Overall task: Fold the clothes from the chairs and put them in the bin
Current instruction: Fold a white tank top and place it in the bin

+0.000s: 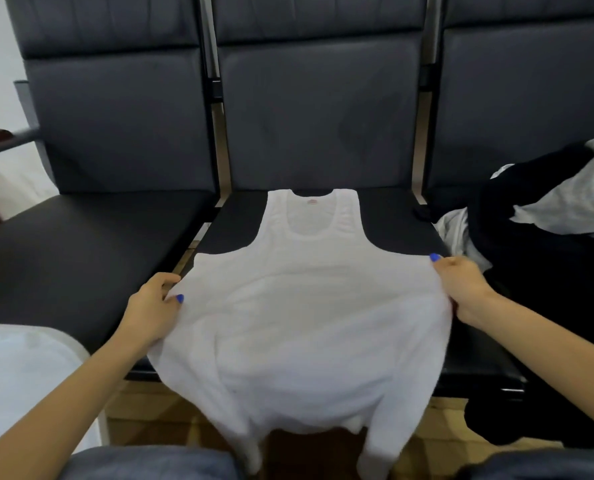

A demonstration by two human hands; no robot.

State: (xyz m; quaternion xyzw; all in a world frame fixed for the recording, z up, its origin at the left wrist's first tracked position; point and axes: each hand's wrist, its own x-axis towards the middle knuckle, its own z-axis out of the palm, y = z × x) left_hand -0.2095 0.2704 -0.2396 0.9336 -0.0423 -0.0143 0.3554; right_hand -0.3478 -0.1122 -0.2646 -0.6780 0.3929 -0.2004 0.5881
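While the white tank top (306,299) lies flat and unfolded on the middle chair (385,223), hem hanging over the front edge, the left hand (153,308) and right hand (461,285) each grip a side. More clothes (538,237) wait on the right chair; no bin shows.
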